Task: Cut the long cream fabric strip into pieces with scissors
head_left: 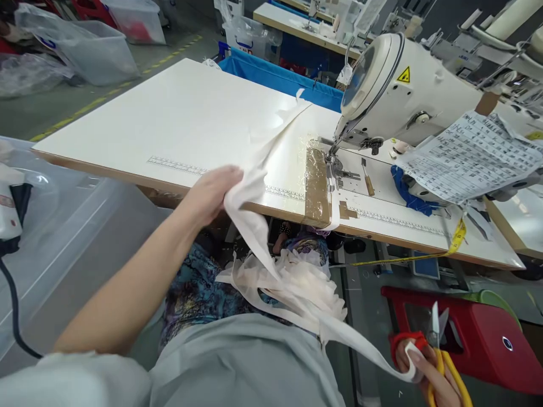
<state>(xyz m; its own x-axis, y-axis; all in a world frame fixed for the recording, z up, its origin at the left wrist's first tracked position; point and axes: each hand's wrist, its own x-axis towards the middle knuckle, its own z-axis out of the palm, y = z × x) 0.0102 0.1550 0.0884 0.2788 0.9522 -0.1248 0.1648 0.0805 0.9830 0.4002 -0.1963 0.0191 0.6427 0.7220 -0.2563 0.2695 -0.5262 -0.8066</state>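
My left hand (214, 195) is closed on a white fabric strip (250, 223) near the table's front edge. One length of the strip runs up over the tabletop, and another drops toward my lap. Bunched pale, thin fabric (311, 282) lies on my lap. At the lower right, my right hand (435, 370) grips yellow-handled scissors (443, 364), their blades pointing up and apart. The end of a white band is also looped at these fingers. Something red beside them is hard to make out.
A white sewing machine (382, 90) stands on the white table (212, 118), with a written paper sheet (475, 152) on it. A yellow measuring tape (456, 240) hangs over the edge. A red stool (487, 339) is at right, a clear plastic bin (85, 226) at left.
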